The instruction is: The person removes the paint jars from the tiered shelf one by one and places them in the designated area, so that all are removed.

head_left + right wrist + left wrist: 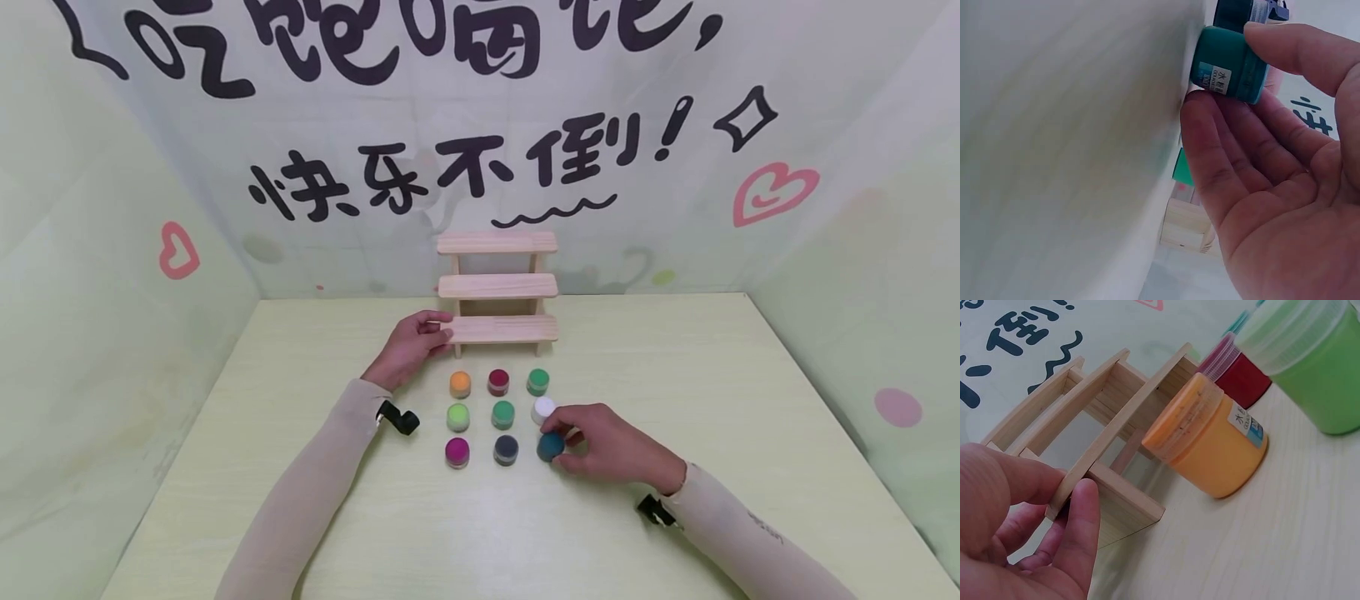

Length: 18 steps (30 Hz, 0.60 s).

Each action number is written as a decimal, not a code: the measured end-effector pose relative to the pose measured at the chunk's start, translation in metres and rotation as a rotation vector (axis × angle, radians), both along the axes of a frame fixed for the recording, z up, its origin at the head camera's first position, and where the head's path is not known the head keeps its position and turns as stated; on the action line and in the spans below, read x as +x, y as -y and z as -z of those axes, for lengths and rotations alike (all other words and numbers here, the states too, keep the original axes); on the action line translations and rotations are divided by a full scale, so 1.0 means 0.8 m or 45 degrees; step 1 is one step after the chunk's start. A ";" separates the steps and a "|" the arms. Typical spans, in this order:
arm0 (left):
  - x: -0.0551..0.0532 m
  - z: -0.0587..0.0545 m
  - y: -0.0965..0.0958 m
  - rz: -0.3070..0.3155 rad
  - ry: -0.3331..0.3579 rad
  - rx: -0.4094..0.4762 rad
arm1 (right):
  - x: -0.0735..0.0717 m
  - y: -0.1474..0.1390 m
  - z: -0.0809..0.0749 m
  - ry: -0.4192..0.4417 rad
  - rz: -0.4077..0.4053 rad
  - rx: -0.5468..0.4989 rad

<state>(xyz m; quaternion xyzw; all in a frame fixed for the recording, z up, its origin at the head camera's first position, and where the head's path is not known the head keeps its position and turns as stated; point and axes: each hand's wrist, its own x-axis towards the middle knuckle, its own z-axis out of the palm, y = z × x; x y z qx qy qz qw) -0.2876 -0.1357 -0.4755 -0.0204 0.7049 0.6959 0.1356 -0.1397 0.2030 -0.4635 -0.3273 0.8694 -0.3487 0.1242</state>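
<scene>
At the left end of the lowest step of a three-step wooden display stand (pixel 497 287), my left hand (pixel 408 346) pinches the board between thumb and fingers. The left wrist view shows this board (pixel 1124 419) close up. My right hand (pixel 611 446) holds a teal paint jar (pixel 551 447), its thumb at the lid and its fingers around the other side; the jar (pixel 1225 65) looks to be on or very near the table. Right beside that hand is a white-lidded jar (pixel 543 408), partly covered by the fingers.
Several more paint jars stand in rows before the stand: orange (pixel 461 384), dark red (pixel 498 382), green (pixel 537 382), light green (pixel 458 417), another green (pixel 503 414), magenta (pixel 457 452) and dark grey (pixel 506 450). A printed cloth (pixel 375 267) hangs behind the table (pixel 420 533).
</scene>
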 end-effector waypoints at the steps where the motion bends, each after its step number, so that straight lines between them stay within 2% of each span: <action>1: 0.000 0.000 0.000 0.000 -0.001 0.000 | 0.000 0.000 0.000 0.000 -0.002 0.002; 18: -0.001 0.003 0.001 0.016 -0.005 0.016 | 0.000 -0.001 -0.007 -0.003 0.024 0.034</action>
